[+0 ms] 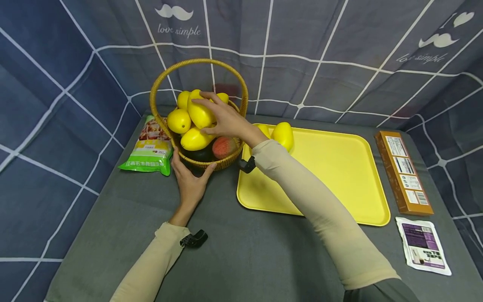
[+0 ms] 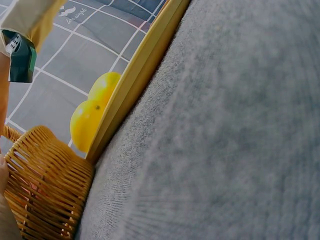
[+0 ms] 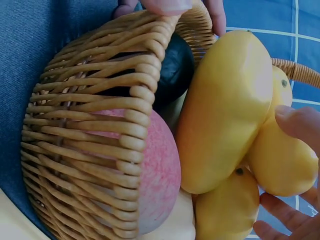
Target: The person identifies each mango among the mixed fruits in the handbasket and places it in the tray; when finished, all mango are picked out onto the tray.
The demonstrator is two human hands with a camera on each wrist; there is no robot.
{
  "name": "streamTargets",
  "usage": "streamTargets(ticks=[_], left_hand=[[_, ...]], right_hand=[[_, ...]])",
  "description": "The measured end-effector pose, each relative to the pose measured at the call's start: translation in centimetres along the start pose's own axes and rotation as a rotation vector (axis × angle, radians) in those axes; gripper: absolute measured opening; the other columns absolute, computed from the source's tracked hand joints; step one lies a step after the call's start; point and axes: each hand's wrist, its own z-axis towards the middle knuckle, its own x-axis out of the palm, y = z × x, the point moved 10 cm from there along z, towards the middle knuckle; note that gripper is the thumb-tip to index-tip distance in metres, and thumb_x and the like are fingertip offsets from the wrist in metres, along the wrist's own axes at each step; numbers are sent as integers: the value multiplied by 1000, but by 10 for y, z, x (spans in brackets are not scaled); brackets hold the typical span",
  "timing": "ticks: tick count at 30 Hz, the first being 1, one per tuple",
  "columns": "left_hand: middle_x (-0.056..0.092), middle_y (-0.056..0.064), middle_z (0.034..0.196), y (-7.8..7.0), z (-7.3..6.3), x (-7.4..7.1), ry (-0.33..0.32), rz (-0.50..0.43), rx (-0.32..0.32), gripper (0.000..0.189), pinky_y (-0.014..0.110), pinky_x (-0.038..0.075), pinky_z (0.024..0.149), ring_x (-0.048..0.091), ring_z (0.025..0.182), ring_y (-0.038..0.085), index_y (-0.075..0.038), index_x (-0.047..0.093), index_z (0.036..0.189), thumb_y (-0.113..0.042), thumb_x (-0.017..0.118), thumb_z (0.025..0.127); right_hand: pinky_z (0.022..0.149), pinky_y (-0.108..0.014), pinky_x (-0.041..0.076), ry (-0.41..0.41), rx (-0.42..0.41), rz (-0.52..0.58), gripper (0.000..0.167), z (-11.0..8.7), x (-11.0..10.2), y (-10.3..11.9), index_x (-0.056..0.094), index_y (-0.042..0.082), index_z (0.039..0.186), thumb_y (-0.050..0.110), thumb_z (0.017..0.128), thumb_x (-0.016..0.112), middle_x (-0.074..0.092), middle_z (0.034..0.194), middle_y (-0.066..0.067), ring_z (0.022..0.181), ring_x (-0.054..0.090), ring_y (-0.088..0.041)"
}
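Note:
A wicker basket (image 1: pixel 226 162) with a tall hoop handle stands at the back left of the table, piled with several yellow mangoes. My right hand (image 1: pixel 226 119) reaches in from the right and holds a mango (image 1: pixel 199 113) on top of the pile, thumb on its near end and fingers toward its far end. Against the basket's near side, my left hand (image 1: pixel 191 181) grips the rim, thumb and fingers spread apart. Below the mangoes lie a pinkish-red round fruit (image 3: pixel 162 175) and a dark fruit (image 3: pixel 177 70). In the left wrist view the left hand is mostly cut off.
Right of the basket lies a yellow tray (image 1: pixel 332 176), with two mangoes (image 1: pixel 283 136) at its back left corner. A green food bag (image 1: pixel 149 157) is left of the basket. An orange-brown box (image 1: pixel 403 172) and a white-purple pouch (image 1: pixel 423 245) lie at the right.

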Motion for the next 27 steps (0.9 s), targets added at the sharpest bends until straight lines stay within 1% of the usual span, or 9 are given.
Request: streamTargets(ticks=[5,8,11,16,22,24,27], left_hand=[[15,11,159,-1,0,0,1,-3,4,112,52,15,118,17,147,23,-15,9,157,-46,81,77],[16,12,159,-2,1,0,-2,2,10,112,51,15,118,18,147,23,-15,9,157,-46,81,78],[16,12,159,-3,1,-1,-6,0,15,111,52,15,118,18,147,24,-16,10,157,-41,83,77],[15,12,159,-2,0,0,-7,-7,18,111,54,15,118,18,146,25,-17,11,156,-35,85,76],[16,12,159,-3,0,0,-4,1,13,112,53,15,118,17,147,24,-15,9,157,-39,84,77],[15,12,159,-3,1,0,-1,2,13,112,53,15,118,17,147,24,-15,9,157,-40,84,76],[15,13,159,-3,1,0,-1,3,13,112,53,15,118,17,147,25,-15,9,157,-41,83,77]], right_hand=[[108,-34,39,-47,13,-1,78,-5,-6,0,42,17,149,32,82,78,29,157,-8,135,43,-23],[110,-35,36,-75,3,-25,78,-8,-10,1,43,18,148,35,81,79,32,155,-8,135,42,-22],[111,-37,34,-99,-16,-35,77,-11,-13,2,45,17,146,36,80,79,34,153,-8,135,42,-23],[110,-37,35,-138,-55,-11,76,-20,-18,6,48,15,144,36,78,80,36,152,-10,135,42,-25],[107,-32,39,-204,-108,41,74,-37,-24,10,51,11,141,34,77,80,39,149,-10,137,39,-22],[103,-30,43,-219,-113,48,73,-43,-25,10,51,11,140,34,77,81,40,147,-10,136,39,-21],[100,-30,45,-238,-113,62,73,-51,-26,9,52,10,139,31,76,82,41,146,-10,134,42,-21]])
